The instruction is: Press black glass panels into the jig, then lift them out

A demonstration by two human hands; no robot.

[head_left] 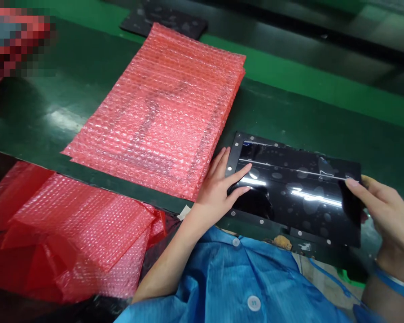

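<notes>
A glossy black rectangular panel (286, 193), with several round light spots along its edges, lies close to my body at the table's near edge. My left hand (218, 184) rests at its left end with fingers spread, some over the surface and some beside the edge. My right hand (380, 197) grips the right end, thumb on top and fingers bent underneath, partly hidden. Left of the panel lies a stack of red bubble-wrap bags (161, 112), its near right corner beside my left hand. Dark shapes show through the top bag.
More red bubble-wrap bags (87, 220) lie in a heap below the table edge at left. A flat dark panel (175, 20) sits behind the stack. The green table (283, 112) runs across the view, with a dark band along the back. A pixelated patch covers the upper left corner.
</notes>
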